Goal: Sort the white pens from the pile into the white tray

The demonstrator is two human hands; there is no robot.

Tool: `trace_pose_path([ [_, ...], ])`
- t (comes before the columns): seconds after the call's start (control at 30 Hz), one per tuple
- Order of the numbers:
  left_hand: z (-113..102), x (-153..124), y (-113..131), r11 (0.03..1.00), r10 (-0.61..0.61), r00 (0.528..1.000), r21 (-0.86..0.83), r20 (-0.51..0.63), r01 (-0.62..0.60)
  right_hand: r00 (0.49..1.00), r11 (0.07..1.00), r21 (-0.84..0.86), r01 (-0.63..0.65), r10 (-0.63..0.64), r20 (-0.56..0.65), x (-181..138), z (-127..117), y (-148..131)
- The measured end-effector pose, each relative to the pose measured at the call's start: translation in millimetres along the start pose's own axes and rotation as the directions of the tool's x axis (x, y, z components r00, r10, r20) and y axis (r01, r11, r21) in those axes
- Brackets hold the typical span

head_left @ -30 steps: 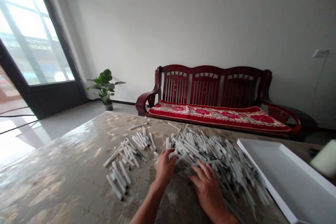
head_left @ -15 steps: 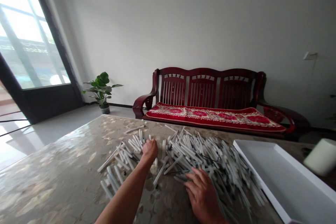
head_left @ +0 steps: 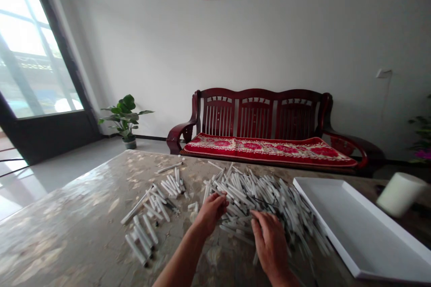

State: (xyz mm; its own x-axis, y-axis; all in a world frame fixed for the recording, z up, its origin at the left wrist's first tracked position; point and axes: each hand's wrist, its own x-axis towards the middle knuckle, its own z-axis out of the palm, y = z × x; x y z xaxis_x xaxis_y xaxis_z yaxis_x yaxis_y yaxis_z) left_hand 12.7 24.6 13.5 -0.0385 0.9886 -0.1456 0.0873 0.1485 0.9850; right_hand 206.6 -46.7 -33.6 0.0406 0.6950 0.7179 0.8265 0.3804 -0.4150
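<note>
Left hand (head_left: 211, 213) — fingers curled — and right hand (head_left: 271, 243) — fingers loosely bent — are at the tubes (head_left: 264, 190); whether either grips any, I cannot tell.

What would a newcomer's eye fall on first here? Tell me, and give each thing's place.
Likely the big pile of pale sticks on the table, with the left hand and right hand at its near side. Next, probably the red mat on the dark bench beyond the table, then the white tray to the right of the pile.
</note>
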Motion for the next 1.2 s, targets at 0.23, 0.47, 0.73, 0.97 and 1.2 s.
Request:
trace_pose_path([
  [0.23, 41, -37, -24, 0.757, -0.049, 0.972, -0.627, 0.228, 0.185, 0.994, 0.994, 0.043, -0.104, 0.105, -0.017, 3, -7, 1],
  [0.47, 51, -35, -25, 0.754, -0.033, 0.976, -0.635, 0.215, 0.166, 0.996, 0.996, 0.029, -0.086, 0.086, 0.001, 7, -4, 9],
  [0.73, 50, -15, -14, 0.757, -0.085, 0.966, -0.615, 0.246, 0.223, 0.974, 0.969, 0.106, -0.225, 0.223, 0.027, 15, -10, 22],
  [0.97, 56, -5, -15, 0.785, -0.109, 0.976, -0.586, 0.189, 0.201, 0.996, 0.995, 0.057, -0.084, 0.086, -0.029, 24, -9, 25],
  [1.2, 56, 2, -25, 0.776, -0.050, 0.998, -0.627, 0.041, 0.064, 0.994, 0.999, 0.046, -0.007, 0.012, -0.105, 24, 10, 29],
])
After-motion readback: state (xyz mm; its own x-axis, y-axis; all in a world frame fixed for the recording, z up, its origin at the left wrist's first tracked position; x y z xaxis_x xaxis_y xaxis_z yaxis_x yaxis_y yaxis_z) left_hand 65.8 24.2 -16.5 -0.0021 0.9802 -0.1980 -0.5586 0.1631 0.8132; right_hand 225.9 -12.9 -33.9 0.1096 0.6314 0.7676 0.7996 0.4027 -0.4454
